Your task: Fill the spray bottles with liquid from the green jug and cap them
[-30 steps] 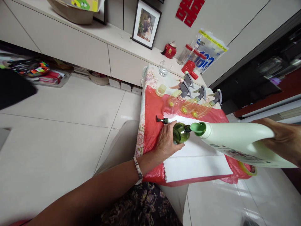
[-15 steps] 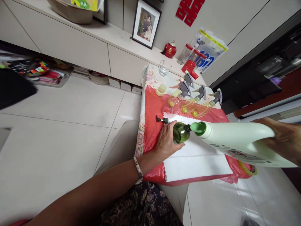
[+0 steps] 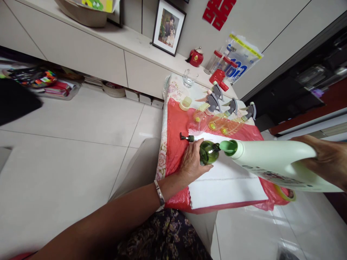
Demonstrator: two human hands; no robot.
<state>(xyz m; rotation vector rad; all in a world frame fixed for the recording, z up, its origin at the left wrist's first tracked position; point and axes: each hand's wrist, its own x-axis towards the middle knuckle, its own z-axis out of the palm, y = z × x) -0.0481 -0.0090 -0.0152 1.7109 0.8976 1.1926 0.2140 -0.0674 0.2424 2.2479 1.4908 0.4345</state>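
My left hand [image 3: 193,160] is wrapped round a dark green pump bottle [image 3: 209,153] that stands on a white cloth [image 3: 227,193]. Its neck has no pump in it. At the right, my right hand [image 3: 326,157] grips the handle of a large pale green detergent jug [image 3: 276,155], tipped sideways. The jug's green spout [image 3: 228,146] meets the bottle's mouth; whether liquid is flowing I cannot make out. Just beyond my left fingers lies a black pump head [image 3: 187,137], its tube partly hidden by the hand.
Several clear spray bottles [image 3: 218,121] with grey triggers stand behind the cloth. Near them are a translucent cap [image 3: 185,103] and a glass mug [image 3: 189,78]. Red plastic sheeting [image 3: 176,144] covers the small table. A roll of tape [image 3: 287,193] hangs by its right edge.
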